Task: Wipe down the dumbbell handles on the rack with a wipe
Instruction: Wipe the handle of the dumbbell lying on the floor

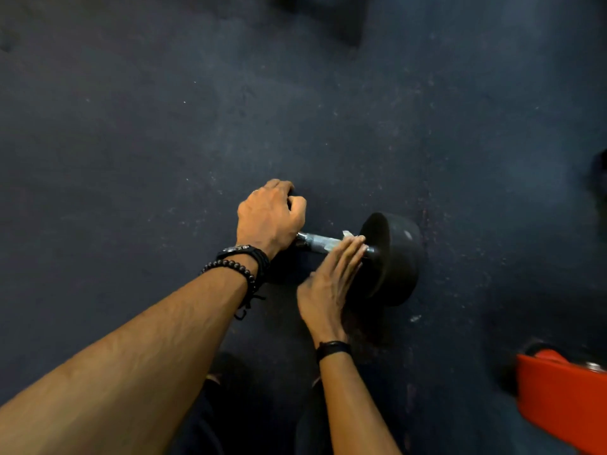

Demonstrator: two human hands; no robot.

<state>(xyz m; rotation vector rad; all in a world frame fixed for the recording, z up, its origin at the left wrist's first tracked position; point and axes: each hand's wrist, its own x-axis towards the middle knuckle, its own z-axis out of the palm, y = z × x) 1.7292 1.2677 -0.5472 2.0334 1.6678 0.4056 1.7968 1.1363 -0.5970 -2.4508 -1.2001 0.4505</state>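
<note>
The dumbbell [377, 254] lies on the dark floor [164, 126], not on a rack, and its metal handle [320, 242] carries a small white wipe [347, 236] near the right head. The right hand [328, 287] presses the wipe on the handle with straight fingers, while the left hand [269, 218] curls round the left head to steady it. The wiping step seems in progress; the next move probably calls for sliding the wipe toward the left end.

We see a dark rubber floor [164, 126], speckled with pale flecks, filling nearly the whole view. Lighting is dim, with a faint bluish sheen at upper right. We note an orange-red object [565, 402] at the lower right edge and a dark blurred shape [331, 18] at top centre.
</note>
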